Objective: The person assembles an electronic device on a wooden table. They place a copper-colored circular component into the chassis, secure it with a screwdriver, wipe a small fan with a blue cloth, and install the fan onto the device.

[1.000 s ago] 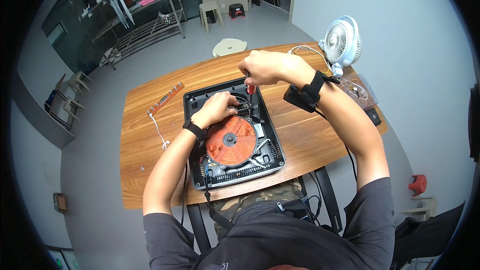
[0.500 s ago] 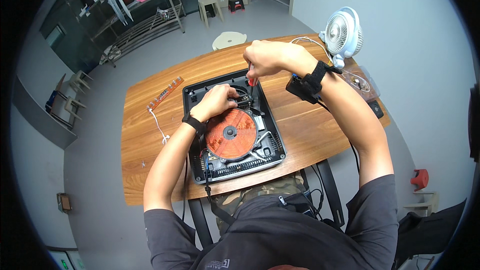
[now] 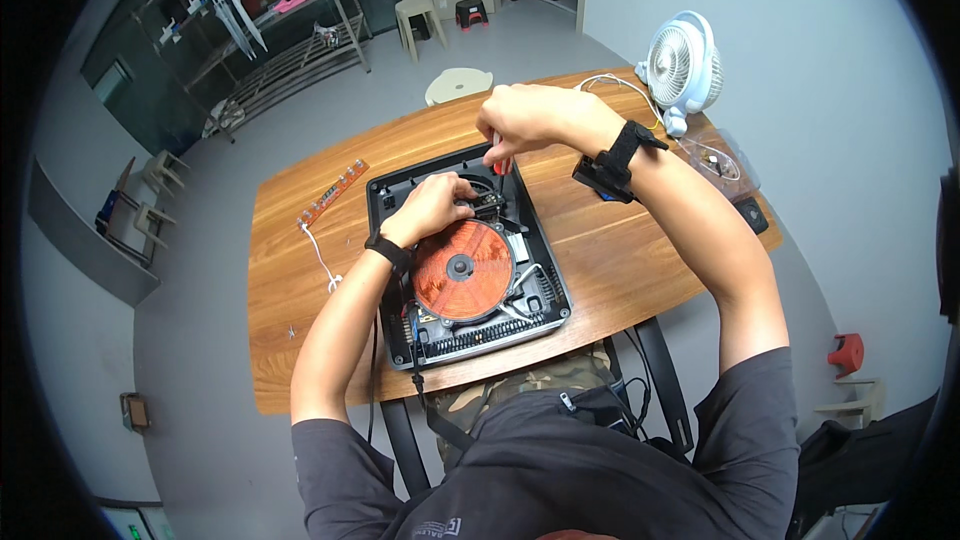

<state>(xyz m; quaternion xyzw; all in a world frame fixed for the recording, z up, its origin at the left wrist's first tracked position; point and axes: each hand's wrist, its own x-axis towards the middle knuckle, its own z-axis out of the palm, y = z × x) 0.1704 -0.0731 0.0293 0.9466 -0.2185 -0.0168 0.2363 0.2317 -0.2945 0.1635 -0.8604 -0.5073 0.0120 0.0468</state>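
Observation:
An opened induction cooker (image 3: pixel 555 285) with a black casing lies on the wooden table in front of me. Its round copper coil (image 3: pixel 440 285) fills the near half of the inside. Beyond the coil, my right hand (image 3: pixel 515 120) grips a screwdriver (image 3: pixel 502 168) with a red handle from above. The shaft points steeply down at the circuit board (image 3: pixel 488 202); its tip is hard to make out. My left hand (image 3: pixel 432 204) reaches over the coil's far left side. Its thumb and fingers are bent together at the board's dark parts, and what lies between them is hidden.
An orange strip with round pieces (image 3: pixel 332 194) and a white cable lie on the left of the table (image 3: pixel 620 280). Small screws (image 3: pixel 291 332) are nearer me. A pale blue fan (image 3: pixel 683 65) and a clear tray (image 3: pixel 722 162) stand at the right.
My right hand has turned slightly around the screwdriver handle, and its wrist has tilted a little. The left hand stays at the same spot on the cooker.

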